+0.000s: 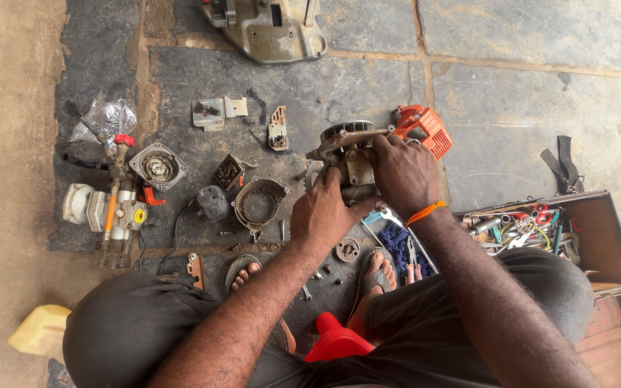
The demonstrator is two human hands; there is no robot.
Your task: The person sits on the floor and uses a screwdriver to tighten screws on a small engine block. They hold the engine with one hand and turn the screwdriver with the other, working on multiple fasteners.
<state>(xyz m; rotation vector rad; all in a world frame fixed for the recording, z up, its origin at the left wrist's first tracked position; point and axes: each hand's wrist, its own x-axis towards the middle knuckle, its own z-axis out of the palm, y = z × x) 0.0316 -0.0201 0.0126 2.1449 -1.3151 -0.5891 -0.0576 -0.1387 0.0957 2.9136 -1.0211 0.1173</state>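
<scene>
Both clamped on the small engine (350, 154), my left hand (323, 212) and right hand (402, 172) steady it on dark stone slabs (526, 93), wooden toolbox (601, 237) beside my knee, crumpled clear plastic bag (109, 118) farther left.

A dark stone-slab floor (540, 93) carried everything. Left of the grey engine block (346, 154) lay a round recoil housing (158, 166), a black cap (212, 202) and a pump assembly (106, 212). Right of it sat an open toolbox (598, 237).
</scene>
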